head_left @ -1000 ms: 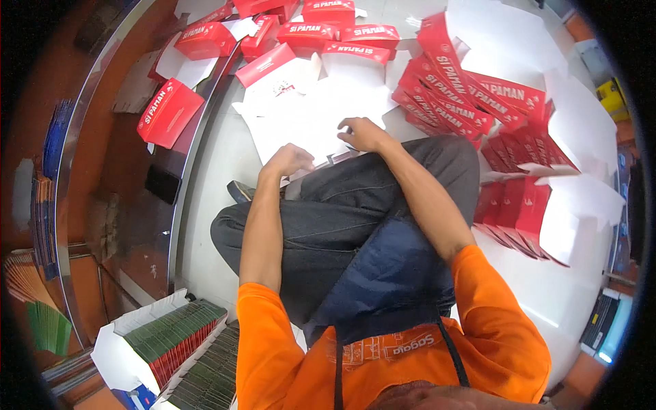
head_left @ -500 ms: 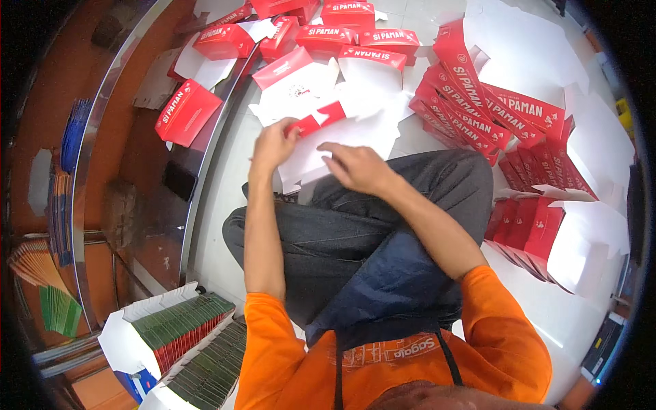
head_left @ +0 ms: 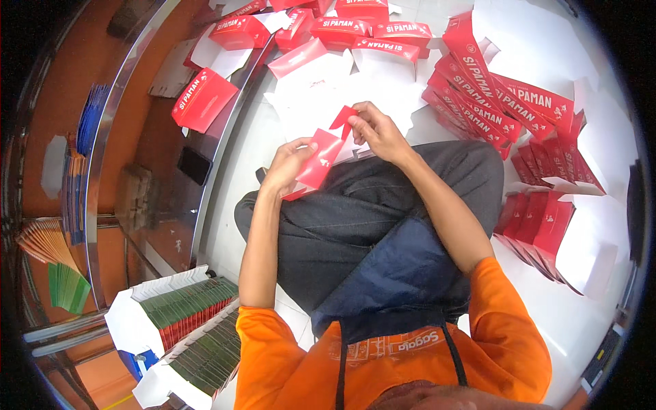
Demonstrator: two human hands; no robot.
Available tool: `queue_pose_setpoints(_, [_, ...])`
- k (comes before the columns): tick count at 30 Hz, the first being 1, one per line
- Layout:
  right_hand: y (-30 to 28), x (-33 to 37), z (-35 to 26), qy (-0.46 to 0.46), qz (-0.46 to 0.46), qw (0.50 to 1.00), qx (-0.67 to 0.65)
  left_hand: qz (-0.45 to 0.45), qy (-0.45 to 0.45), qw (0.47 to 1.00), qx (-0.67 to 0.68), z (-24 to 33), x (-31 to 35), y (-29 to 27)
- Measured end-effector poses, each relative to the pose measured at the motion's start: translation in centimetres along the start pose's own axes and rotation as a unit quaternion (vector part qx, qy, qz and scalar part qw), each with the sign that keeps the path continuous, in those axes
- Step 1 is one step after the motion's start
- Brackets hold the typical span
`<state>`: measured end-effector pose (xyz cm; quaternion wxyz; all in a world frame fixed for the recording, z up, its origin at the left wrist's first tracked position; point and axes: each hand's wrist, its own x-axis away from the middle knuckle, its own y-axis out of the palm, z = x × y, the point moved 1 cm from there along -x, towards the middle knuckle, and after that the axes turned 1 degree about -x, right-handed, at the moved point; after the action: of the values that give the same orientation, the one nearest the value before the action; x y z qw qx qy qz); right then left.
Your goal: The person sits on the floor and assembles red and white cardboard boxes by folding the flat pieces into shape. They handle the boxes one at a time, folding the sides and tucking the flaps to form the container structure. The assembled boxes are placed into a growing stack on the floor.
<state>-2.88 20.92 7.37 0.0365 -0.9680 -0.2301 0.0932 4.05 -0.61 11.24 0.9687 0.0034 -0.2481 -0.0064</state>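
Above my crossed legs I hold a partly folded red-and-white cardboard box [head_left: 321,164]. One side of it is gripped between the thumb and fingers of my left hand [head_left: 290,165]. My right hand [head_left: 380,134] pinches a red flap at the box's far right. Its red printed panel faces up and is tilted, and the box's white inside is hard to tell from the white card beyond. Just past my hands lies an opened white box blank [head_left: 307,89] with a red end panel.
Folded red boxes [head_left: 339,31] crowd the far floor. At right stand stacks of red-and-white cartons [head_left: 478,102]. A metal-edged shelf on the left bears a red box [head_left: 203,100] and a black phone [head_left: 195,165]. White cartons of green packets [head_left: 184,301] sit at lower left.
The box lay spread with its white side up; now it is lifted nearer me, red panel showing. My right hand has closed on its flap. The whole view has shifted slightly.
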Motion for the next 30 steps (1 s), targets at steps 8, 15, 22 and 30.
queue_pose_setpoints(8, [1.0,1.1,-1.4,-0.185,-0.072,0.921,0.335,-0.012,-0.046,0.996,-0.072,0.6,0.2,2.2])
queue_pose_setpoints(15, [1.5,1.3,-1.1,-0.168,-0.146,0.907,0.359,-0.028,-0.041,0.996,-0.072,-0.2,-0.4,1.9])
queue_pose_setpoints(22, [2.9,1.5,-4.1,-0.263,0.071,0.934,0.23,0.089,0.116,0.984,0.102,4.2,-0.5,2.1])
queue_pose_setpoints(30, [2.0,1.1,-3.2,-0.283,0.118,0.94,0.151,0.052,0.227,0.935,0.266,5.1,-1.0,5.5])
